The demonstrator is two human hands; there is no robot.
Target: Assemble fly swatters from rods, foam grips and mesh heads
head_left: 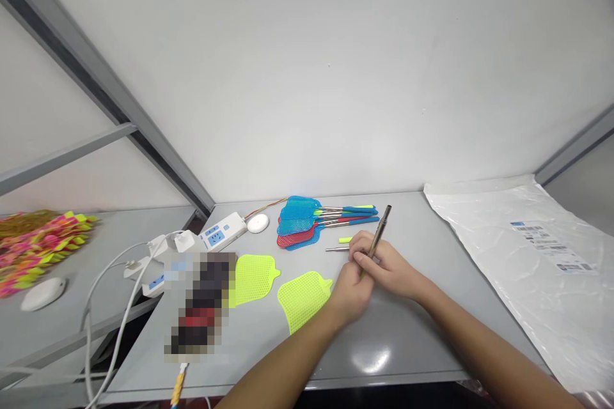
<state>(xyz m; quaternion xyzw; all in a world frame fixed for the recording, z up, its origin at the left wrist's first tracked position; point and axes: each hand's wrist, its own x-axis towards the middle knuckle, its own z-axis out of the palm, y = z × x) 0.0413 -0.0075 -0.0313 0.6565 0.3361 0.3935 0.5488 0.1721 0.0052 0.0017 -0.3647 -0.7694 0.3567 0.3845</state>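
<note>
My left hand [354, 294] and my right hand [389, 268] are together above the table, both closed around a metal telescopic rod [382, 229] that points up and away. The rod's lower end is hidden in my fingers. Just behind my hands lie a second thin metal rod [336, 248] and a yellow-green handle [345, 240], both partly covered by my hand. Left of my wrists a yellow-green fly swatter head [303, 299] rests flat, partly under my left forearm. Another swatter head [254, 278] is farther left.
A pile of blue and red fly swatters [300, 220] lies at the back. To the left are a power strip [224, 232], a round white device [258, 223], white cables [103, 307] and a pixelated dark object [206, 300]. A white plastic package [499, 236] covers the right side.
</note>
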